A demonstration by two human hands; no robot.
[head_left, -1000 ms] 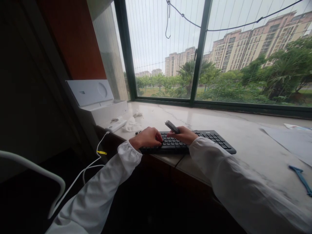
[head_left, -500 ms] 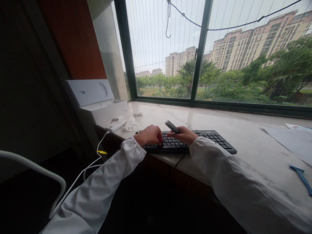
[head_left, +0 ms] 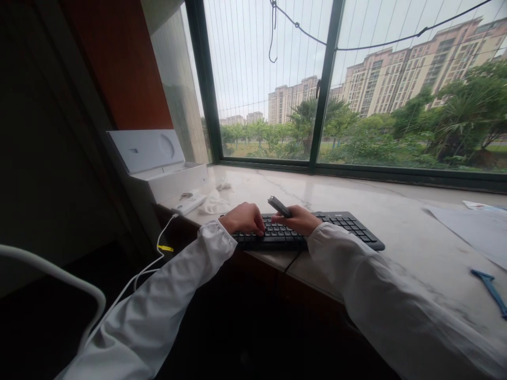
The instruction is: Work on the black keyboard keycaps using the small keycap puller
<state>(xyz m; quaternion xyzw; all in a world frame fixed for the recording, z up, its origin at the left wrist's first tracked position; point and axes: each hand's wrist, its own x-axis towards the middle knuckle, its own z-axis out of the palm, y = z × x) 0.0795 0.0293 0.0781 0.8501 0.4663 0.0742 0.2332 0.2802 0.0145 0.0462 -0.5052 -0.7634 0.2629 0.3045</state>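
A black keyboard point(head_left: 354, 227) lies along the front edge of the marble ledge. My left hand point(head_left: 245, 218) rests over its left half, with fingers curled down and pressed together at the keys. Whatever those fingertips may pinch is hidden. Over the keyboard's middle, my right hand point(head_left: 300, 219) is closed around a slim dark grey handheld tool point(head_left: 279, 206). The tool's notched tip points up and to the left, off the keys; its exact kind is unclear. Both hands cover part of the keyboard.
A white box point(head_left: 170, 177) with a raised lid stands at the left, near a white power strip point(head_left: 190, 203) with a cable. Crumpled white material point(head_left: 214, 202) lies behind my left hand. Papers point(head_left: 471, 229) and a blue plastic tool point(head_left: 490, 293) are at the right. A window point(head_left: 269, 79) backs the ledge.
My left forearm and sleeve have shifted slightly to the left. My right hand and the dark grey tool stay nearly where they were.
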